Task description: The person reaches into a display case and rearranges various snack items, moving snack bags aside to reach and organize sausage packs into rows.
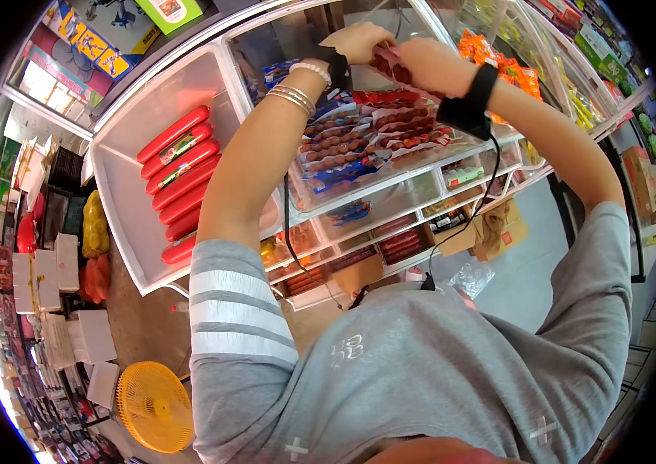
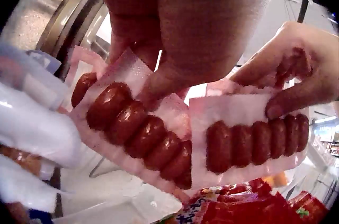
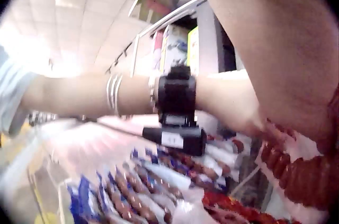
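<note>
Over the clear display bin, both hands are close together at sealed packets of small reddish-brown sausages. My left hand pinches the top edge of one sausage packet, which hangs tilted in the left wrist view. With thumb and fingers, my right hand grips another sausage packet by its upper edge. The two packets overlap side by side, and part of a further packet shows behind on the left. In the right wrist view, sausages sit below my right hand, whose fingers are mostly hidden there.
The clear bin holds rows of sausage packets, some in blue wrappers. Big red sausages lie in the white bin at left; orange snack bags fill the right one. A yellow fan stands lower left. Cables hang from both wrists.
</note>
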